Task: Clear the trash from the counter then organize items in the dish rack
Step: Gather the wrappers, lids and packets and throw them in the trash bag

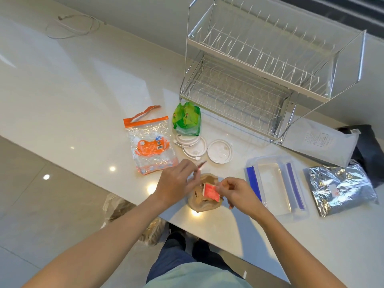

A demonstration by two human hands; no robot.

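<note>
From the head view, a red packet (pixel 211 191) is pinched by the right hand (pixel 236 191) above a brown paper bag (pixel 202 201) on the tabletop (pixel 83 90). A thin strip (pixel 200 166), possibly a torn wrapper edge, is pinched by the left hand (pixel 176 185). The dish rack (pixel 264 75) stands behind, well apart, with white lids (pixel 220 151) in front of it.

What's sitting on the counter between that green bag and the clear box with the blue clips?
In the head view, white round lids lie between the green bag and the clear box.
</note>
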